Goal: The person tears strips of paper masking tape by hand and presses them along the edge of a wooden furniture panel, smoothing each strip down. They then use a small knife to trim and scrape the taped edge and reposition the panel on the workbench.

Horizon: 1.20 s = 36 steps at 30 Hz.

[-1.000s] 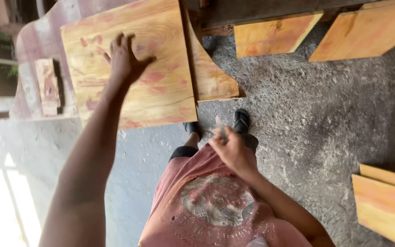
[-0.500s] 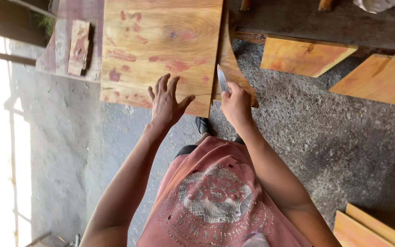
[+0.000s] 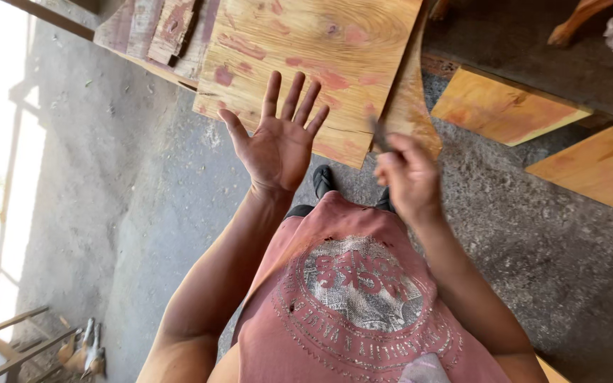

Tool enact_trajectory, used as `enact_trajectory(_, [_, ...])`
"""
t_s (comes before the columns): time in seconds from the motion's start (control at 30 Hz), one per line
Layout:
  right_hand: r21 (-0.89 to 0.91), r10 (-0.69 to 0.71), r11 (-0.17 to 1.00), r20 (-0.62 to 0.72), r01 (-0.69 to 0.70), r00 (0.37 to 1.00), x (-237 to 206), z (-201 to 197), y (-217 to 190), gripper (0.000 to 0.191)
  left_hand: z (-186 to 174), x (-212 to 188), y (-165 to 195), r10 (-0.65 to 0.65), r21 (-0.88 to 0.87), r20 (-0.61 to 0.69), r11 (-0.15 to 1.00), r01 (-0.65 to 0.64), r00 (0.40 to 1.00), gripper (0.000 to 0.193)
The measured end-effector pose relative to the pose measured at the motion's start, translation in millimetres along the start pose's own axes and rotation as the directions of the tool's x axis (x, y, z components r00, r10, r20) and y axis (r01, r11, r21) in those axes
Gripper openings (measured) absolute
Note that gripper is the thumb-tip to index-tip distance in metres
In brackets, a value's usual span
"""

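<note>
**A:** Where are the two hands?

**B:** The left hand [image 3: 278, 145] is raised palm up, all five fingers [image 3: 296, 96] spread wide and straight, with nothing in it. It hangs in front of the near edge of the large yellowish wooden board with reddish filler patches [image 3: 306, 53], which leans at the far side of the scene. From this view I cannot tell whether the hand is touching the board or is apart from it.

**A:** And the other one?

**B:** The right hand [image 3: 409, 177] is to the right of it, fingers curled in and pinched around a small flat dark tool [image 3: 378, 135]. The tool's tip sticks up from the fist toward the board's near right corner. It is blurred, so its exact kind is unclear.

**A:** What lies around them?

**B:** Just right of the big board a thinner curved wooden sheet [image 3: 409, 106] leans beside it. Farther right, two orange-yellow wooden panels [image 3: 509, 106] lie apart on the rough grey concrete floor [image 3: 548, 241]. At the far left, narrow weathered reddish planks [image 3: 157, 28] rest beside the board.

**A:** Anything near the person?

**B:** A faded red printed shirt [image 3: 356, 298] fills the near middle, and a dark sandal [image 3: 323, 181] shows on the floor just beyond it, between the arms. At the near left corner stands a pale wooden frame [image 3: 15, 340].
</note>
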State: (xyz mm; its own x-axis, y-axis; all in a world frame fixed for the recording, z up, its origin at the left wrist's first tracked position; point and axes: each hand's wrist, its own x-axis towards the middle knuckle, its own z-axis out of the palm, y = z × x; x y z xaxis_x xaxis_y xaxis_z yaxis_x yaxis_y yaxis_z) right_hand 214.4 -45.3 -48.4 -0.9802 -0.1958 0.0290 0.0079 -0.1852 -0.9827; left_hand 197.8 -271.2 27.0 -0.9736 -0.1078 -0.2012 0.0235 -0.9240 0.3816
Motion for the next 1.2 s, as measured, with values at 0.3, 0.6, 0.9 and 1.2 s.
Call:
enact_trajectory(0.3, [-0.213,-0.103,0.968,0.142,0.132,0.985,-27,37,-6,0.026,1,-4,11,0.073,0.065,0.118,0.995,-0.081,0.990,0.108])
enact_trajectory(0.6, [-0.877,-0.175,0.470,0.021,0.102,0.984,40,-117,35,0.022,-49,-38,10,0.030,0.459,-0.123,0.888,0.030,0.992,0.084])
enact_trajectory(0.9, [-0.900,-0.160,0.293,0.286,0.322,0.945,52,-123,44,0.024,-79,-51,9,0.092,0.567,-0.185,0.823,0.030,0.978,0.064])
enact_trajectory(1.2, [-0.817,-0.203,0.571,-0.045,0.081,0.978,-7,-109,20,0.018,-101,-60,51,0.248,0.654,-0.432,0.748,0.112,0.867,0.036])
